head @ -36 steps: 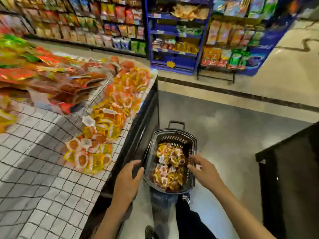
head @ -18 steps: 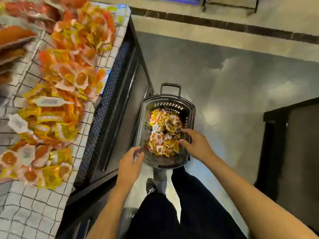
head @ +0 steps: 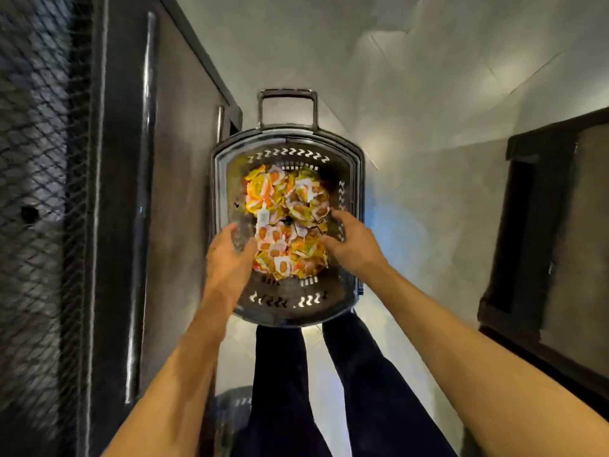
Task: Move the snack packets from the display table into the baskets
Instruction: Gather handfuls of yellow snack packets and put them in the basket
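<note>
Down on the grey tiled floor stands a dark plastic basket, its pull handle at the far end and its base just beyond the person's dark trouser legs. Snack packets in yellow, orange and white lie in a loose heap along the bottom, filling most of it but staying well below the rim.

Both hands reach in from the near side. The left hand hangs over the basket's left wall with its fingers loosely extended and motion-blurred; it holds nothing I can make out, and whether it touches the rim cannot be told. The right hand comes in from the right, fingers straight and spread, the fingertips at the edge of the heap — on it or just above, unclear. It grips nothing.

Close along the basket's left side runs the counter's dark side panel, with black wire mesh further left. A dark cabinet stands well apart on the right.
</note>
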